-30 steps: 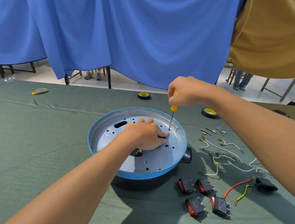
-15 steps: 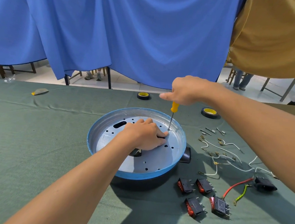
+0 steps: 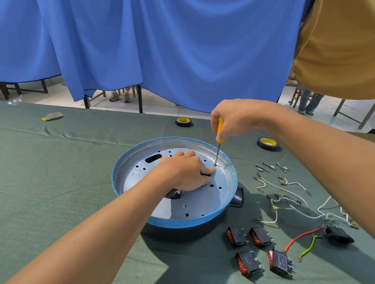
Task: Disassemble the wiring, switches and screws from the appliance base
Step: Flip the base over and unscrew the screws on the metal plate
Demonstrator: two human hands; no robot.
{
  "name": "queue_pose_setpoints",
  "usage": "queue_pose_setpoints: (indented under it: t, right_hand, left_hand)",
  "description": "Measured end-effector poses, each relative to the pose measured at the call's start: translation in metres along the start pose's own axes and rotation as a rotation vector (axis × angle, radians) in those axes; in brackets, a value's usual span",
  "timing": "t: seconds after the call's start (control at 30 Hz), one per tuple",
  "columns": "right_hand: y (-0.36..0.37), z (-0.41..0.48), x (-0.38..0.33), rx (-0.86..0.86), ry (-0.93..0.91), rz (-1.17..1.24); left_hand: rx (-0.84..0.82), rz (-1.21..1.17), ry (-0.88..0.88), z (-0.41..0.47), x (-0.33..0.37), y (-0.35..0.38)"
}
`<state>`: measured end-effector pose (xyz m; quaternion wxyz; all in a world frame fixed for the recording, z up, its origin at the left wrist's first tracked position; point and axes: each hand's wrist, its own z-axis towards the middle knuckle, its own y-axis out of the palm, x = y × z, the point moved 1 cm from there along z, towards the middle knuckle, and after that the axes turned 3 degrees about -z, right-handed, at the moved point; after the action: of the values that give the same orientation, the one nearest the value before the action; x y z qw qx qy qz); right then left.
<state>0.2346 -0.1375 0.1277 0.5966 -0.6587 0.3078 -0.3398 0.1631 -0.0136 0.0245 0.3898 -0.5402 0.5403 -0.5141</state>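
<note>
The round appliance base [image 3: 202,201] lies upside down on the table, a blue-rimmed silver plate with several holes. My left hand [image 3: 185,170] lies on the plate's middle, fingers curled into a slot there. My right hand [image 3: 235,118] grips the yellow handle of a screwdriver [image 3: 218,142] held upright, its tip on a screw [image 3: 215,165] near the plate's far right edge. Right of the base lie several black and red switches [image 3: 259,248], white wires [image 3: 289,201], a red wire [image 3: 302,237] and a yellow-green wire [image 3: 308,247].
A green cloth [image 3: 44,175] covers the table. Two rolls of black tape [image 3: 183,121] [image 3: 268,143] sit at the back. Loose screws and terminals [image 3: 269,167] lie right of the base, a black socket [image 3: 338,235] farther right. Blue curtain hangs behind.
My right hand has turned on the screwdriver handle and shifted its grip slightly; the tip stays on the same screw. My left hand has not moved.
</note>
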Motion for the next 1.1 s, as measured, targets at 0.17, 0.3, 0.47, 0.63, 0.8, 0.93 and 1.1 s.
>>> queue_pose_setpoints:
  t: [0.17, 0.3, 0.47, 0.63, 0.8, 0.93, 1.1]
  right_hand:
    - [0.002, 0.003, -0.002, 0.039, 0.066, -0.142]
    - [0.000, 0.000, -0.008, 0.013, -0.040, -0.227]
    - [-0.010, -0.005, -0.006, -0.069, -0.175, -0.278]
    - [-0.005, -0.005, 0.000, -0.025, -0.209, -0.099]
    - [-0.004, -0.001, 0.001, -0.126, 0.067, -0.112]
    - [-0.005, 0.000, -0.003, -0.147, 0.087, -0.142]
    - [-0.007, 0.000, -0.009, -0.119, 0.035, -0.199]
  left_hand:
    - [-0.002, -0.011, 0.002, 0.000, -0.001, 0.000]
    - [-0.003, -0.008, -0.002, -0.001, 0.000, 0.000]
    - [-0.007, -0.009, -0.007, -0.004, 0.001, -0.001]
    - [-0.009, -0.005, -0.010, -0.003, 0.001, -0.002]
    - [-0.002, -0.010, 0.004, -0.002, 0.002, -0.001]
    - [-0.004, -0.014, -0.002, 0.001, 0.002, -0.002]
    - [0.104, -0.096, -0.016, 0.001, 0.007, -0.002]
